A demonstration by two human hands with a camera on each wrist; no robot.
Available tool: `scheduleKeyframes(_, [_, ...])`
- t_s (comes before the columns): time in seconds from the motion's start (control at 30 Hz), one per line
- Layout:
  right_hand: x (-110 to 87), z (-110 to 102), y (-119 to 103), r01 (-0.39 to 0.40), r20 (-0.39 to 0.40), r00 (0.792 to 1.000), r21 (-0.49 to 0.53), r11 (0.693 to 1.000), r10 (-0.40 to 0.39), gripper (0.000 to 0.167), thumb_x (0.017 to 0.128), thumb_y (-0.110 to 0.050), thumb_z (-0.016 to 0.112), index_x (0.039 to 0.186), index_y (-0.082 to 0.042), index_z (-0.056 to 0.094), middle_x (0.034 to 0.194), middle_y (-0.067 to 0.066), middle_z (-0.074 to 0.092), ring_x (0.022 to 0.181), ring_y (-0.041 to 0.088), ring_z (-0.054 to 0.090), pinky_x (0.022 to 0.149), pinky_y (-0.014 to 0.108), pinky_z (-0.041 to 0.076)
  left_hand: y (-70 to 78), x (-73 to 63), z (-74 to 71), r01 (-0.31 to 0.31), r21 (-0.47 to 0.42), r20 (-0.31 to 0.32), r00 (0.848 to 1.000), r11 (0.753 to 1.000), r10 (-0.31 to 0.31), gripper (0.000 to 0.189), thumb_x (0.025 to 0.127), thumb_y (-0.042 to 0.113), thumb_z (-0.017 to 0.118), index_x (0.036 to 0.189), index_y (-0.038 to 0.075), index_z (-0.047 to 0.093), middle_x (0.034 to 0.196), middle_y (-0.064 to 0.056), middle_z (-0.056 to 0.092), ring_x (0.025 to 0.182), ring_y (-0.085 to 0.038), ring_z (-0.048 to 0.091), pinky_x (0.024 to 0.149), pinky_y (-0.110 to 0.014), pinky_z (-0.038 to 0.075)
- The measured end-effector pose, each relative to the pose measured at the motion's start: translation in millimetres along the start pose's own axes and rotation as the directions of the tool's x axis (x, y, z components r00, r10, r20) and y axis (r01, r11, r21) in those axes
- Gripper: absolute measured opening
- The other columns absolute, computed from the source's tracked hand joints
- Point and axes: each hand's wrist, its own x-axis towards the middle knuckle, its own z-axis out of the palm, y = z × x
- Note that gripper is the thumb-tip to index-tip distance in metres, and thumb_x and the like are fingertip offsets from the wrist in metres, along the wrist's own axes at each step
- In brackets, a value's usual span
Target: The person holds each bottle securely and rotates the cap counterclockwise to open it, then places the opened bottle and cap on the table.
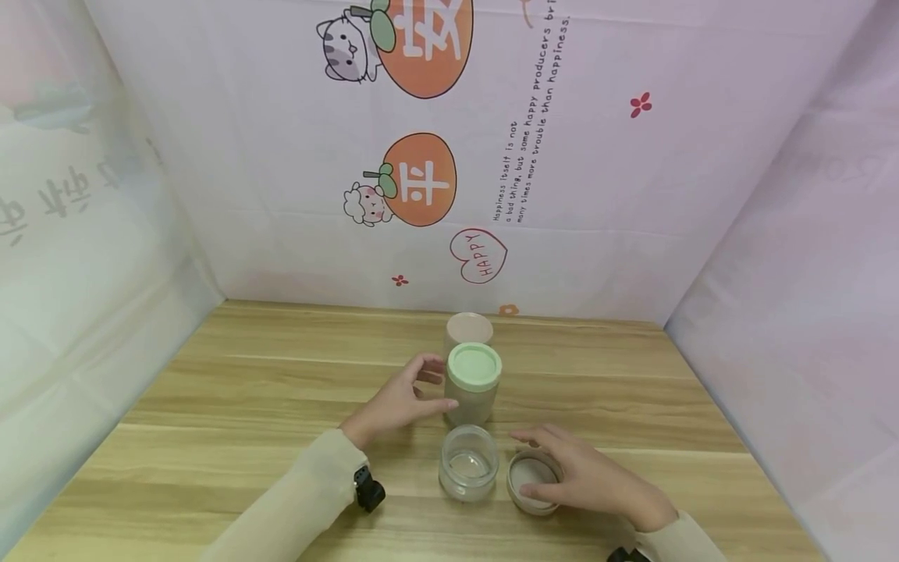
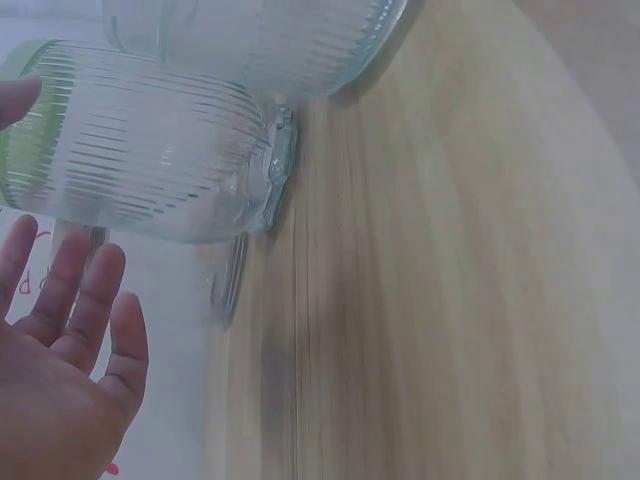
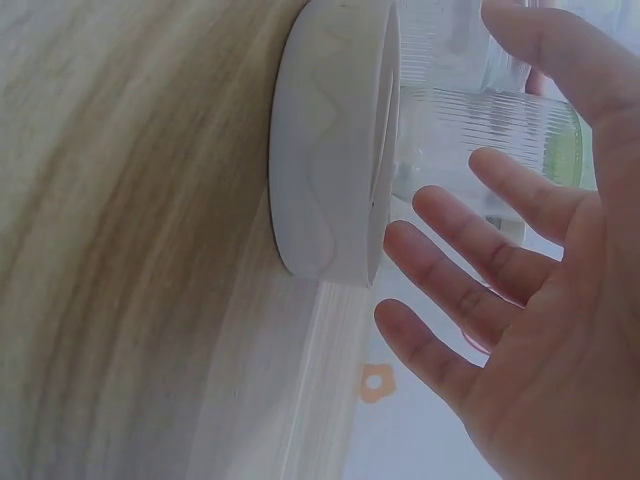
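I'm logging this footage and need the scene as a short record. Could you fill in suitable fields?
Surface: wooden table
Far jar: pink-lidded jar, partly hidden
Middle jar: green-lidded jar, upright, in front of the pink-lidded one
Near jar: open glass jar, lidless
Right of open jar: beige round dish, possibly an upturned lid
Left hand: relaxed, beside the green-lidded jar; contact unclear
Right hand: fingers spread, at the beige round dish, not gripping
Backdrop: printed cloth
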Motion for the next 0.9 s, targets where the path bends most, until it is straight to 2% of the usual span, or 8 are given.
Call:
scheduleKeyframes(0.13, [0.7,0.3,-0.3,-0.014,0.011,1.0,0.013,1.0,0.014,0.065,0.091,-0.052,0.07,0.143,-0.016,0.053,0.137,-0.005,0.054,0.117,0.02,0.057,0.094,0.046,0.051,-0.2,7.0,5.4,0.003,-0.015,0.004,1.0,1.0,-0.003,0.072,0.085,0.031,0.083,0.143,0.018,0.043,0.137,-0.004,0.052,0.124,-0.025,0.051,0.101,-0.05,0.045])
scheduleKeyframes(0.3, [1.1,0.6,0.8,-0.017,0.019,1.0,0.02,1.0,0.017,0.066,0.091,-0.053,0.069,0.143,-0.016,0.052,0.138,-0.004,0.054,0.117,0.021,0.056,0.094,0.046,0.051,-3.5,14.9,13.2,0.004,-0.057,0.014,1.0,0.998,-0.003,0.081,0.083,0.032,0.085,0.147,0.019,0.038,0.139,-0.004,0.049,0.126,-0.025,0.049,0.104,-0.048,0.042])
scheduleKeyframes(0.53, [1.9,2.0,3.1,-0.013,0.01,1.0,0.016,1.0,0.013,0.065,0.091,-0.052,0.07,0.143,-0.015,0.052,0.138,-0.004,0.054,0.118,0.02,0.057,0.095,0.046,0.051,-6.7,23.0,23.1,0.009,-0.122,0.018,1.0,0.992,-0.007,0.091,0.08,0.024,0.087,0.152,0.015,0.032,0.142,-0.005,0.047,0.128,-0.026,0.048,0.105,-0.043,0.043])
scheduleKeyframes(0.57, [2.4,2.3,3.4,-0.007,0.0,1.0,0.006,1.0,0.007,0.065,0.091,-0.051,0.07,0.142,-0.015,0.053,0.137,-0.005,0.054,0.118,0.02,0.057,0.095,0.046,0.051,-2.6,22.4,23.4,0.011,-0.125,0.02,1.0,0.992,-0.009,0.092,0.08,0.023,0.087,0.152,0.013,0.032,0.142,-0.006,0.048,0.128,-0.027,0.048,0.104,-0.044,0.043])
scheduleKeyframes(0.77, [7.1,0.5,2.6,-0.019,-0.027,0.999,-0.013,1.0,0.019,0.06,0.092,-0.044,0.072,0.141,-0.014,0.055,0.136,-0.006,0.056,0.121,0.018,0.056,0.097,0.048,0.05,-1.7,25.6,30.0,0.023,-0.105,0.013,1.0,0.994,-0.021,0.096,0.077,0.027,0.089,0.153,0.02,0.031,0.138,-0.001,0.051,0.124,-0.025,0.048,0.103,-0.049,0.041])
scheduleKeyframes(0.8, [8.1,-0.5,2.1,-0.025,-0.026,0.999,-0.005,1.0,0.025,0.059,0.092,-0.043,0.072,0.141,-0.014,0.054,0.136,-0.005,0.056,0.121,0.019,0.056,0.096,0.048,0.05,-5.7,27.7,32.0,0.018,-0.102,0.008,1.0,0.995,-0.017,0.097,0.077,0.028,0.09,0.153,0.022,0.031,0.138,0.0,0.051,0.124,-0.023,0.048,0.104,-0.05,0.04])
scheduleKeyframes(0.9, [11.3,-3.3,1.8,-0.011,-0.039,0.999,-0.001,1.0,0.011,0.057,0.094,-0.043,0.071,0.141,-0.016,0.054,0.136,-0.003,0.057,0.118,0.018,0.057,0.094,0.047,0.051,-5.6,30.2,35.7,-0.006,-0.116,0.002,1.0,0.993,0.007,0.1,0.075,0.025,0.091,0.154,0.024,0.029,0.138,0.003,0.052,0.129,-0.021,0.046,0.111,-0.052,0.031])
